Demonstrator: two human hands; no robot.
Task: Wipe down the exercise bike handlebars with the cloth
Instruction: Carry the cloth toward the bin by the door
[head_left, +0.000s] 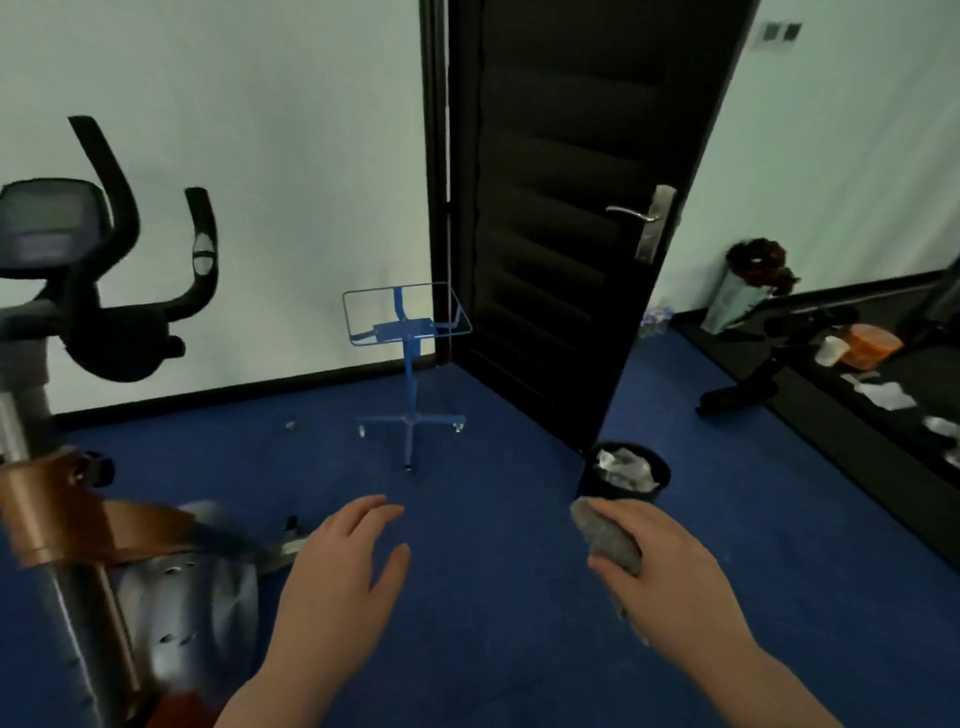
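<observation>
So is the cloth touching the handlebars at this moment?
No, the grey cloth is bunched in the right hand over the blue floor, well away from the handlebars at far left.

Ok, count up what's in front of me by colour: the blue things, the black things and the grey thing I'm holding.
Blue: 2, the stand and the floor
Black: 3, the door, the bin and the handlebars
Grey: 1, the cloth in the right hand
Total: 6
</observation>
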